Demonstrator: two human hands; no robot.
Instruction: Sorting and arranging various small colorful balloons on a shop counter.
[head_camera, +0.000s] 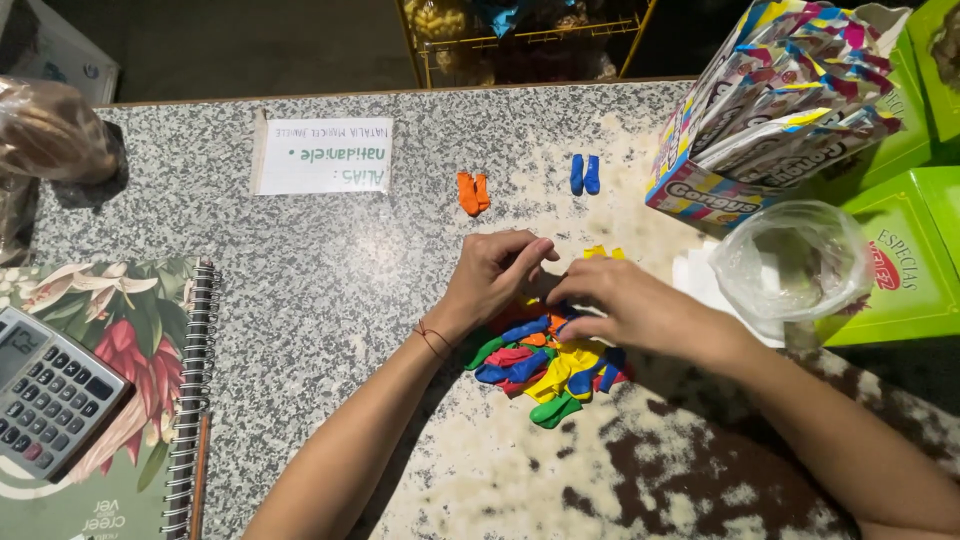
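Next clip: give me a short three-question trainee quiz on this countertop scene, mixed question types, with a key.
1. True or false: the left hand and right hand both rest over the pile of balloons.
2. Which pair of balloons lies farther to the left on the counter: A) the orange pair, B) the blue pair?
3. What sits on the spiral notebook?

Key
1. True; both hands are at the far edge of the pile.
2. A.
3. A calculator, at the notebook's left side.
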